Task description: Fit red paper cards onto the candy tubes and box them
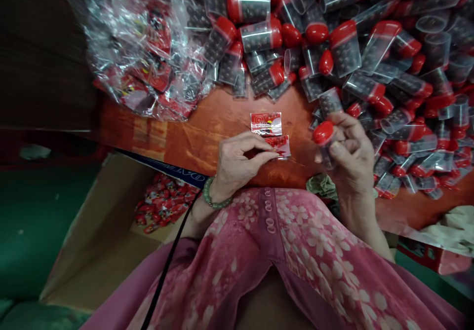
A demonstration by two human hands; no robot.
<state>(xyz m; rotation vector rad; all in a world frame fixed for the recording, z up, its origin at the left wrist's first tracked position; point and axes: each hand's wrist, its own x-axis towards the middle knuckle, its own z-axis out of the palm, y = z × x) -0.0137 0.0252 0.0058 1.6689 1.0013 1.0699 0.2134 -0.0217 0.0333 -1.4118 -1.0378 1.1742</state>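
My left hand (242, 160), with a green bead bracelet (217, 199) at the wrist, pinches a small red and pink printed packet (283, 147) at the table. Just above it lies a second such packet (266, 124) with a yellow and black picture. My right hand (351, 155) is closed around a small clear plastic container with a rounded red cap (323, 132), held cap towards the left. That container looks slightly blurred, and my fingers cover part of it. Right behind this hand spreads a large heap of similar red-capped containers (346, 49).
Back left, a crinkled clear plastic bag (148, 58) holds red printed pieces. A cardboard box (92, 236) stands below the table's left edge, with many red wrapped pieces (166, 201) inside. A crumpled greenish cloth (323, 184) lies near the front edge of the orange-brown table (207, 118).
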